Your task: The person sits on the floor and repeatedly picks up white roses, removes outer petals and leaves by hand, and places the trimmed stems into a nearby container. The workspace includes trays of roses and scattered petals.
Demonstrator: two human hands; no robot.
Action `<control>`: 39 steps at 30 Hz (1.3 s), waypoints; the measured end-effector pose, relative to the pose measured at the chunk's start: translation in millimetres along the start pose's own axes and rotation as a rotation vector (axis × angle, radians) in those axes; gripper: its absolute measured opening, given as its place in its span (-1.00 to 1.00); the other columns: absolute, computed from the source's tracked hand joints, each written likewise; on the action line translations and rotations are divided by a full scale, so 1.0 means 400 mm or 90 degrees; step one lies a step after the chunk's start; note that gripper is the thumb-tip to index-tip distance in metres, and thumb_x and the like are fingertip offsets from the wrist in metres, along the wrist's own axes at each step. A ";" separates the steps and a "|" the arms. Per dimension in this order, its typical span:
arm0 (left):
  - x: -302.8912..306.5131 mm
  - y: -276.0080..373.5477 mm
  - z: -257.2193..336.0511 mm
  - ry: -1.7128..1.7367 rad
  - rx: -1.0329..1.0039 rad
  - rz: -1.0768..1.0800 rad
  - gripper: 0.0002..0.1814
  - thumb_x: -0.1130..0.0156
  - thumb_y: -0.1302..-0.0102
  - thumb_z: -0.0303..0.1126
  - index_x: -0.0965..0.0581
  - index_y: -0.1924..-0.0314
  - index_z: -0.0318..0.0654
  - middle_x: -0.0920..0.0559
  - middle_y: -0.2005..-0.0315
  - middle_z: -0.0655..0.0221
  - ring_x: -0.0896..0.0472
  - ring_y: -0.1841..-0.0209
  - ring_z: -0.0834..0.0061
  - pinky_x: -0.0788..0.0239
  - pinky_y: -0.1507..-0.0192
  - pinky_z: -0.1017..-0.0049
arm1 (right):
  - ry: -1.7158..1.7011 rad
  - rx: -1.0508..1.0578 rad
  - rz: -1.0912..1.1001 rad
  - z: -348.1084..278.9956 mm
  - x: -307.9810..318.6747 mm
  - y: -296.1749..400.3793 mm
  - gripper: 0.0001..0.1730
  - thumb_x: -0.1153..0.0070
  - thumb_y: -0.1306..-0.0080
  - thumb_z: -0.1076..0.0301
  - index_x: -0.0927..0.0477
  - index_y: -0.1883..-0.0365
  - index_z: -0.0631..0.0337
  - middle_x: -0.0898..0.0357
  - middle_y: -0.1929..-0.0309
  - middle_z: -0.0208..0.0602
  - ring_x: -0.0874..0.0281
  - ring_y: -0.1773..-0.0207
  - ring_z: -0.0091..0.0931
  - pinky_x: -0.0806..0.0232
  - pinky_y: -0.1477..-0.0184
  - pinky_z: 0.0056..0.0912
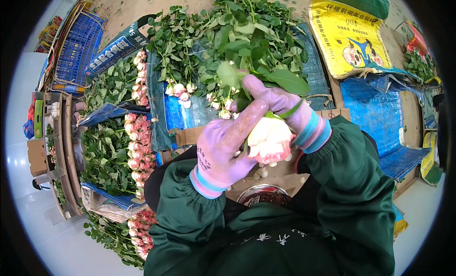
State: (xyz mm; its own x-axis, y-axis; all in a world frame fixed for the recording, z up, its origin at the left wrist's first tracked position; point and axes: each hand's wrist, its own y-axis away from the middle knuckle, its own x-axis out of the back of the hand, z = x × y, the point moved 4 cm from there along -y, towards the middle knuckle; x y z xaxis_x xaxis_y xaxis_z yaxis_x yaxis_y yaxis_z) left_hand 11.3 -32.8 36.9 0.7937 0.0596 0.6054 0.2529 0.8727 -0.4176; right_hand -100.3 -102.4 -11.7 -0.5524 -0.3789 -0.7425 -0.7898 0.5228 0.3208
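Both my hands wear purple gloves with blue-striped cuffs. Between them is a cream rose with pink edges [269, 139], its bloom towards me and its leafy stem [286, 82] pointing away. My right hand [276, 98] is closed around the stem just beyond the bloom. My left hand [229, 144] lies against the bloom's left side, its extended fingers crossing the right hand's fingers; whether it grips the rose is partly hidden. Beyond the hands, a pile of leafy rose stems [245, 37] lies on blue-green sheeting, with several small pink-white blooms [182, 92] at its near edge.
Stacked bunches of pink-white roses [137, 144] stand at the left, separated by blue sheeting [103, 114]. Farther off are a blue plastic crate [76, 44] and wooden rails [67, 151]. A yellow woven sack [351, 37] and a blue tarp [372, 115] are at the right. A round basin [263, 190] sits below my hands.
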 end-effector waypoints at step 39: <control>-0.012 -0.013 0.016 0.001 -0.142 0.243 -0.52 -0.32 -0.02 -0.39 -0.61 -0.03 -0.19 -0.38 -0.27 0.04 -0.46 -0.18 -0.08 -0.31 -0.17 0.07 | -0.001 0.228 -0.170 -0.097 -0.001 0.050 -0.47 0.12 -0.53 0.21 -0.23 -0.36 0.33 -0.48 0.04 -0.44 -0.43 -0.18 -0.51 -0.31 -0.28 -0.38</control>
State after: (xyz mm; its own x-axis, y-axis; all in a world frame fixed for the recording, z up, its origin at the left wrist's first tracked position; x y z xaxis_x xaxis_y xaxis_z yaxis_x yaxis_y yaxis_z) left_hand 2.4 -34.4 40.5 0.8541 0.3566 0.3786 0.0545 0.6626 -0.7470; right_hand -126.0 -121.4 17.6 -0.3403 -0.5355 -0.7730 -0.7628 0.6379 -0.1061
